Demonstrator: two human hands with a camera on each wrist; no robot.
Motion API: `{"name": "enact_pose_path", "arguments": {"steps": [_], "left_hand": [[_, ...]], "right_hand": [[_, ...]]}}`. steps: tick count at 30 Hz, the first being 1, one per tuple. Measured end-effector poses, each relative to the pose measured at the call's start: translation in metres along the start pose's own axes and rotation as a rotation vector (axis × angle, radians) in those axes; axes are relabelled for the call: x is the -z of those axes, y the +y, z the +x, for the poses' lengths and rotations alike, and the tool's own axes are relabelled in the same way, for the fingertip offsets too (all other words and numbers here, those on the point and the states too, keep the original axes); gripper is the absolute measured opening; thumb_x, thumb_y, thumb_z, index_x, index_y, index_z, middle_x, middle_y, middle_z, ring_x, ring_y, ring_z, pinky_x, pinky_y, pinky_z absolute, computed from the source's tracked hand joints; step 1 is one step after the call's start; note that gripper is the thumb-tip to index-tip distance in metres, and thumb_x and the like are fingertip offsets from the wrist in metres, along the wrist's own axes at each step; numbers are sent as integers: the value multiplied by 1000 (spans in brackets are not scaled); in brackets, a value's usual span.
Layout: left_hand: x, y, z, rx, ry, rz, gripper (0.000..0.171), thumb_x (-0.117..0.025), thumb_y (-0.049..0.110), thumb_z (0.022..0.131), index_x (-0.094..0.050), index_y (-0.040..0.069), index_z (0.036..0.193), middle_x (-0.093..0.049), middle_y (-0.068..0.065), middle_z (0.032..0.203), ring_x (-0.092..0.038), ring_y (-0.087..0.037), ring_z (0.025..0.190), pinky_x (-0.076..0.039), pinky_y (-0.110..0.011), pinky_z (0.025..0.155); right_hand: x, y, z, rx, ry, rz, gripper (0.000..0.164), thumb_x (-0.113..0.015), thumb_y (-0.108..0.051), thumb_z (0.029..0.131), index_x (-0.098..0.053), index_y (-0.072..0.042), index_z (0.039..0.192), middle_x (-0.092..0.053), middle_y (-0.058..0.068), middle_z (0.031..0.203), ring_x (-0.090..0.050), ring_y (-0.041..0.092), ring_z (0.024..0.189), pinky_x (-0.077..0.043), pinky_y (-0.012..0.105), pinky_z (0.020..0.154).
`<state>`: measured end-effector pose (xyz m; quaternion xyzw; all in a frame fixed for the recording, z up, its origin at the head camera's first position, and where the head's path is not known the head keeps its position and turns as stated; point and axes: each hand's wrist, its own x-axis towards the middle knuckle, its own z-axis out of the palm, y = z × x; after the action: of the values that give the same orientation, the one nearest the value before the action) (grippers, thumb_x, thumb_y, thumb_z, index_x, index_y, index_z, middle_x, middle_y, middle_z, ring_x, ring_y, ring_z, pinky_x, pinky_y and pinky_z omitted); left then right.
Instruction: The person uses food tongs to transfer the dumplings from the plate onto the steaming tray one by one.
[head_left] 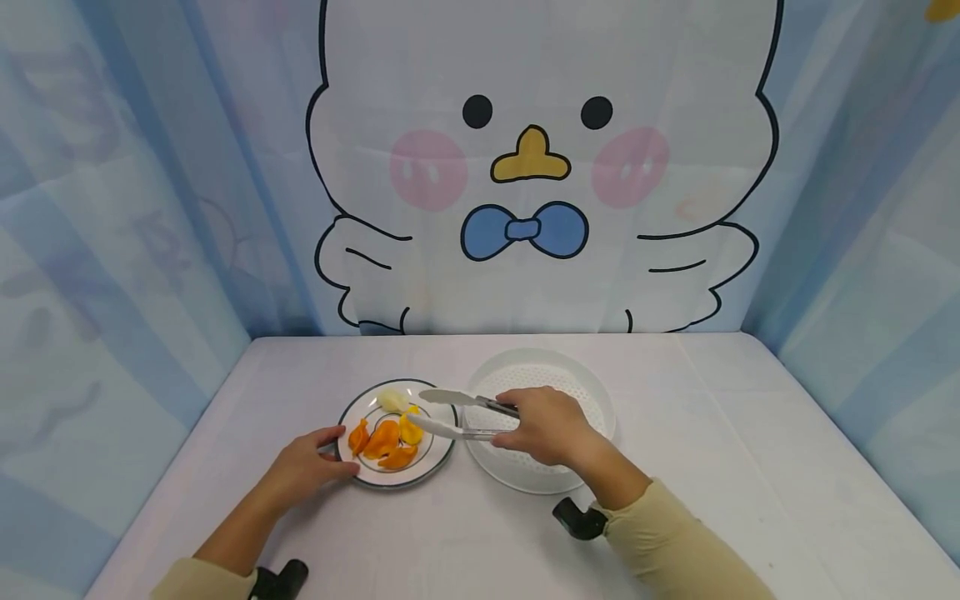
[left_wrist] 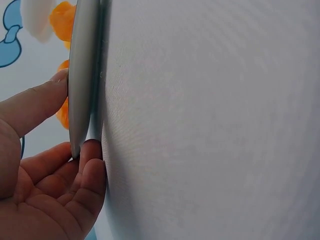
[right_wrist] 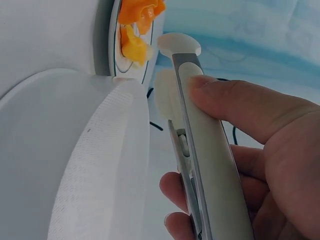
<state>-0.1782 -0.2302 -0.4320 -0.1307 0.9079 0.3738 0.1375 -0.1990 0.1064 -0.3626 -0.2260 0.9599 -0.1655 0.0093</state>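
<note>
Reaching in from the left in the head view, the left hand (head_left: 303,468) grips the plate (head_left: 442,448), just left of the white strainer (head_left: 600,400); the right hand (head_left: 550,425) pinches tongs (head_left: 450,431), tips apart over the plate. In the left wrist view, thumb and curled fingers meet the rim. In the right wrist view, the thumb presses one tong arm.

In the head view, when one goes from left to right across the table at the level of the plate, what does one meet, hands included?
Left hand → round plate → tongs → right hand.
</note>
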Motion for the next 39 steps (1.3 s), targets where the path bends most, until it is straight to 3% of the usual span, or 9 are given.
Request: {"name": "enact_pose_path", "arguments": {"steps": [8, 17, 30, 39], "left_hand": [[0, 0, -1, 3, 0, -5, 81, -84, 32, 81, -47, 2, 147, -55, -26, 131, -55, -33, 103, -50, -52, 94], [-1, -1, 0, 8, -5, -17, 83, -85, 33, 80, -46, 2, 147, -56, -25, 131, -55, -32, 103, -50, -53, 94], [-1, -1, 1, 17, -7, -29, 83, -85, 32, 80, -46, 2, 148, -58, -22, 126, -55, -32, 102, -50, -52, 94], [0, 0, -1, 13, -9, -20, 83, -85, 33, 81, -46, 2, 147, -59, -21, 125, -55, -31, 101, -49, -53, 94]], "right_hand": [[-1, -9, 6, 6, -41, -19, 51, -81, -37, 83, -70, -10, 125, -73, 2, 103, -61, 17, 82, -52, 39, 69], [-2, -19, 10, -20, -63, -118, 50, -80, -40, 83, -70, -12, 124, -71, -3, 93, -59, 15, 78, -52, 36, 65], [-6, -35, 16, -28, -94, -152, 34, -79, -39, 85, -73, -11, 103, -58, -7, 71, -52, 14, 67, -45, 31, 55], [-5, -40, 15, -59, -106, -177, 33, -78, -39, 85, -71, -11, 100, -55, -6, 69, -51, 14, 66, -43, 31, 53]]}}
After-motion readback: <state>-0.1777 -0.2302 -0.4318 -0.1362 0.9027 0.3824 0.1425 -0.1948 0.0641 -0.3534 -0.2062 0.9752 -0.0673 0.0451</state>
